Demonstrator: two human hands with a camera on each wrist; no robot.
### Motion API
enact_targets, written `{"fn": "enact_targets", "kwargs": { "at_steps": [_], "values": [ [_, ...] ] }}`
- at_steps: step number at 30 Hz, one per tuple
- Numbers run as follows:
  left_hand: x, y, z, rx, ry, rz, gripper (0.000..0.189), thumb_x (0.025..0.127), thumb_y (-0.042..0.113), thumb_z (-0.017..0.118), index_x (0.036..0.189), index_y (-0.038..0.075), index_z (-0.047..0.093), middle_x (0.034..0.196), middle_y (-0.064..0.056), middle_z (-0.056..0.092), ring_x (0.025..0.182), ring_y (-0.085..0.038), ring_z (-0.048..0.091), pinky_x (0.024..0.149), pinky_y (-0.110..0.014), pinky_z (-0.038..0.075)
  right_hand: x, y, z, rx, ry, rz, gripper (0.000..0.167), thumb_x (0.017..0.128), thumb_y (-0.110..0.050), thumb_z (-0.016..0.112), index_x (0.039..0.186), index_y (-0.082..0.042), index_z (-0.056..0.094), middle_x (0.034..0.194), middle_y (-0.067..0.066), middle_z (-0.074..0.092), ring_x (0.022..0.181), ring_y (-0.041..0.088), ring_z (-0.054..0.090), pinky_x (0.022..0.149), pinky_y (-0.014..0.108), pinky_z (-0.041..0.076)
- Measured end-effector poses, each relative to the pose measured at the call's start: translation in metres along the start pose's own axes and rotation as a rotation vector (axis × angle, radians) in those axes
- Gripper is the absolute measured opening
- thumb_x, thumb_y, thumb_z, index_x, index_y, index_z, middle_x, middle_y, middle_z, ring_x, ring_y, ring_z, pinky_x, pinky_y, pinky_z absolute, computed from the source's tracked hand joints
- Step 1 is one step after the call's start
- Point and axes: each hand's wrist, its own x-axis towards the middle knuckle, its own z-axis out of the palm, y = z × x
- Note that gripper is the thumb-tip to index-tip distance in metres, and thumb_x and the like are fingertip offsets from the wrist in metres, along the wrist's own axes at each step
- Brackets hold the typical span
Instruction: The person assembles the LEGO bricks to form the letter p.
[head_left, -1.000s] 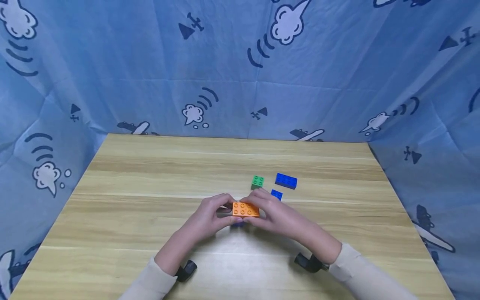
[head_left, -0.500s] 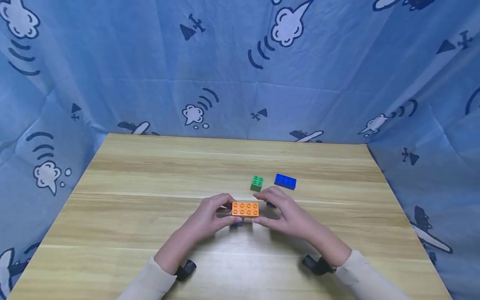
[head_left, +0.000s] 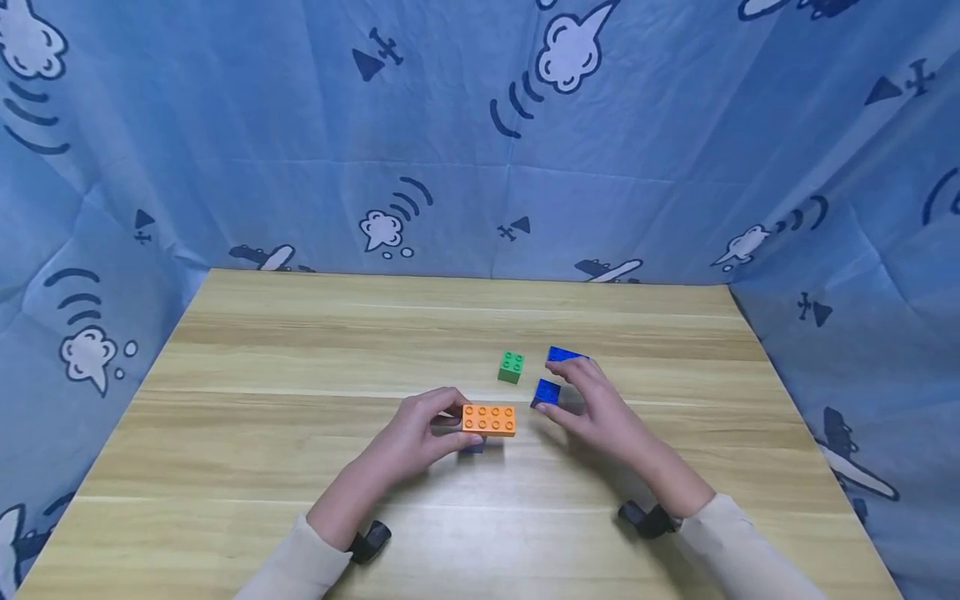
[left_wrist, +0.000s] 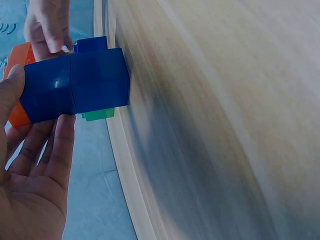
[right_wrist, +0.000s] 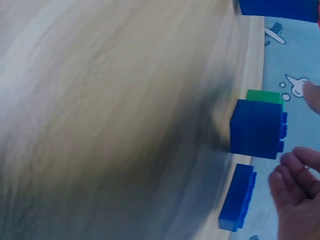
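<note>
My left hand [head_left: 420, 429] grips a small stack between thumb and fingers. Topmost in it is an orange eight-stud brick [head_left: 489, 420]; below, in the left wrist view, two blue blocks [left_wrist: 75, 82] sit one above the other, their foot close to the table. To the right, my right hand [head_left: 603, 412] holds nothing, thumb and fingers spread beside a small blue four-stud brick [head_left: 547, 392]. The right wrist view has its fingers [right_wrist: 297, 175] apart from that brick. Behind it lies a longer blue brick [head_left: 564, 355], partly covered by the right hand.
A green four-stud brick [head_left: 511, 367] stands on the wooden table [head_left: 300, 367], left of the small blue brick. Patterned blue cloth [head_left: 450, 125] hangs behind the table and along its sides. Each wrist wears a black camera mount [head_left: 371, 542].
My right hand has let go of the orange brick and moved right to the small blue brick, its fingers spreading. The left hand keeps the stack in nearly the same place.
</note>
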Motion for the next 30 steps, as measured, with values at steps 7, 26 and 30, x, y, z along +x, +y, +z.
{"fn": "enact_targets", "kwargs": {
  "at_steps": [7,26,30],
  "values": [
    [0.000,-0.001,0.000,0.002,0.000,-0.006,0.023,0.089,0.027,0.085,0.104,0.019,0.069,0.106,0.005,0.073,0.105,-0.011,0.070,0.097,-0.029,0.062,0.003,0.009,0.007,-0.015,-0.066,0.056,0.066,0.094,-0.032,0.080,0.146,0.000,0.055,0.140,0.018,0.062,0.131,0.037,0.059,0.112,0.057,0.052],
    [0.000,-0.002,0.001,-0.005,0.003,-0.019,0.023,0.089,0.027,0.085,0.105,0.019,0.069,0.107,0.005,0.072,0.104,-0.011,0.070,0.096,-0.028,0.062,0.011,0.016,0.015,-0.008,-0.092,0.046,0.042,0.094,-0.021,0.079,0.127,0.001,0.064,0.115,0.014,0.070,0.105,0.026,0.065,0.099,0.051,0.060],
    [0.000,-0.002,0.001,-0.009,0.004,-0.011,0.024,0.090,0.027,0.085,0.105,0.018,0.069,0.108,0.003,0.072,0.106,-0.013,0.071,0.096,-0.028,0.063,0.011,0.018,0.014,-0.010,-0.107,0.059,0.040,0.095,-0.022,0.078,0.126,-0.001,0.064,0.115,0.012,0.070,0.105,0.024,0.064,0.099,0.049,0.060]
  ]
}}
